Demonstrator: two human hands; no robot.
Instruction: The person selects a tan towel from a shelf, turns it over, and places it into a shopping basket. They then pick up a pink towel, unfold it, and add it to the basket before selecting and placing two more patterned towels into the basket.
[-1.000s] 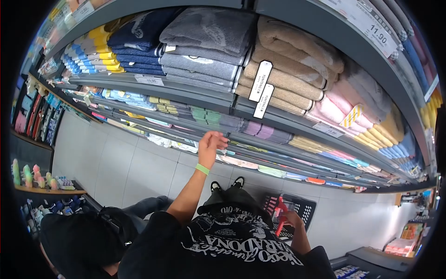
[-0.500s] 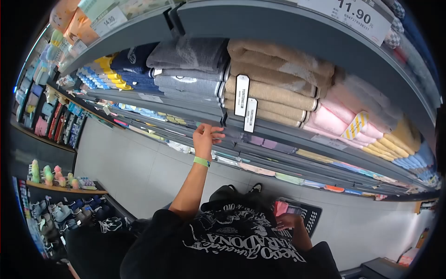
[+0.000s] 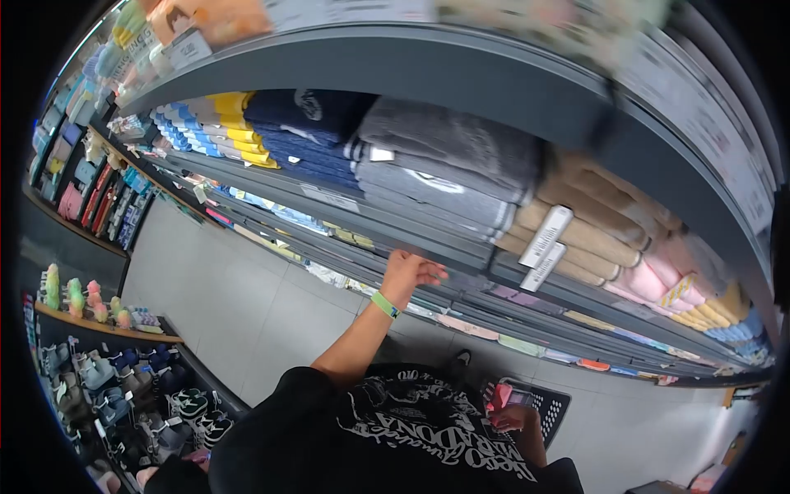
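Observation:
My left hand, with a green band on its wrist, is in front of the shelf edge, below grey folded towels. Its fingers are loosely bent and apart, holding nothing. My right hand is low, beside a dark basket with holes in its side. Its fingers are slightly curved and apart, close to a pink item in the basket. Brown towels with two white tags lie to the right of the grey ones, and navy towels to the left.
Lower shelves hold more folded goods. A rack of shoes and pastel fluffy items stand at the left. Another shelf unit is at the far left. Grey floor lies between the shelves.
The view has shifted left along the shelf, so the towels appear farther right. My left hand appears farther right and lower in view, now below the grey towels. The pink item shows more beside my right hand.

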